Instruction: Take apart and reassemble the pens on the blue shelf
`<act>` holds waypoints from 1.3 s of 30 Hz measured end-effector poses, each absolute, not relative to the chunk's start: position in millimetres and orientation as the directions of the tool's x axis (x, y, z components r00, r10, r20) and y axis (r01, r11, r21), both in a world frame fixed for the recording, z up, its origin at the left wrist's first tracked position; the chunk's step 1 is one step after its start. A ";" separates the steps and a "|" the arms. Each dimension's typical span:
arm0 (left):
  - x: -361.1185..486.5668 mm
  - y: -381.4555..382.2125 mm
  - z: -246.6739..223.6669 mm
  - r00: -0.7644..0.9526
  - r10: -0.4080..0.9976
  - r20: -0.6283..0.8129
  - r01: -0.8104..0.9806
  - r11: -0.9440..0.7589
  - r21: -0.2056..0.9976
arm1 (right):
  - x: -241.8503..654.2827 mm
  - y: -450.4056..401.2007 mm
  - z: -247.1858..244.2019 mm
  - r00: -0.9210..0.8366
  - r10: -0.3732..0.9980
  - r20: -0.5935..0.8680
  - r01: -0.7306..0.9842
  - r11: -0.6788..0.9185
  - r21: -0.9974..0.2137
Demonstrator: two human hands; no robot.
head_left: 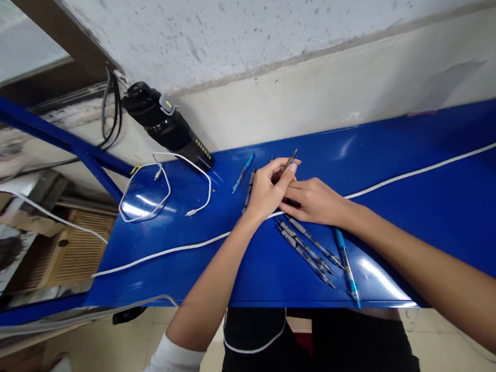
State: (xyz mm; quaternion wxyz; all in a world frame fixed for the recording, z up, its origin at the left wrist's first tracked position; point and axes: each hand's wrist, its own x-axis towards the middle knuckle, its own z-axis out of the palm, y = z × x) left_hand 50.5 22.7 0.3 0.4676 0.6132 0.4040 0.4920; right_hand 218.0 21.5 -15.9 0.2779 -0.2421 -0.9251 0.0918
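Note:
My left hand (269, 185) is closed around a grey-gripped pen (292, 158), with its end sticking up past the thumb and forefinger. Touching it from the right is my right hand (316, 200), its fingers curled; a dark shape shows beneath them, but I cannot tell what it is. Below the hands lie several clear pens with grey grips (305, 248), side by side and slanted. A light-blue pen (347, 267) rests to their right, near the table's front edge. Left of my left hand are another light-blue pen (243, 173) and a dark pen (249, 189), partly hidden by the hand.
A black bottle (170, 127) leans at the table's back left, by the wall. A thin white charging cable (167, 187) lies looped before it. A thicker white cable (190, 246) crosses the blue table (402, 211) beneath my arms. A blue frame bar (102, 164) stands at the left.

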 end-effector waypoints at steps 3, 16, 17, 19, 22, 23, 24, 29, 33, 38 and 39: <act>50.1 23.1 -0.1 0.196 0.954 0.228 0.051 -0.242 0.969 | 217.7 21.4 -15.5 -0.727 0.497 0.474 0.395 0.867 -0.303; 35.3 36.5 -3.5 -0.029 0.958 0.285 0.090 -0.281 0.955 | 217.1 16.6 -6.4 -0.730 0.502 0.463 0.354 0.858 -0.373; 31.6 39.6 -5.9 -0.051 0.957 0.285 0.142 -0.275 0.951 | 217.0 16.1 -5.5 -0.733 0.502 0.459 0.352 0.857 -0.376; 25.2 44.6 -11.4 -0.067 0.955 0.289 0.265 -0.262 0.928 | 217.1 15.9 -5.0 -0.739 0.502 0.449 0.351 0.856 -0.380; 21.0 47.2 -17.3 -0.037 0.950 0.310 0.428 -0.265 0.864 | 218.0 16.3 -6.0 -0.748 0.497 0.439 0.334 0.854 -0.399; 21.0 46.9 -17.9 -0.017 0.946 0.324 0.471 -0.278 0.837 | 218.4 16.4 -6.2 -0.751 0.496 0.435 0.329 0.853 -0.405; 21.4 46.1 -17.8 0.008 0.940 0.340 0.513 -0.296 0.806 | 218.8 16.5 -6.4 -0.755 0.496 0.429 0.326 0.852 -0.410; 24.8 40.5 -13.2 0.139 0.915 0.379 0.662 -0.371 0.652 | 219.6 15.5 -7.1 -0.770 0.494 0.403 0.329 0.849 -0.414; 25.4 37.9 -12.1 0.168 0.922 0.348 0.687 -0.363 0.630 | 217.9 15.5 -5.7 -0.780 0.493 0.385 0.336 0.849 -0.407; 26.1 36.2 -11.2 0.188 0.928 0.320 0.702 -0.355 0.617 | 219.7 7.3 12.9 -0.813 0.510 0.280 0.448 0.856 -0.259; 26.6 35.9 -11.0 0.191 0.928 0.319 0.706 -0.356 0.612 | 221.7 0.7 18.4 -0.807 0.530 0.260 0.486 0.847 -0.215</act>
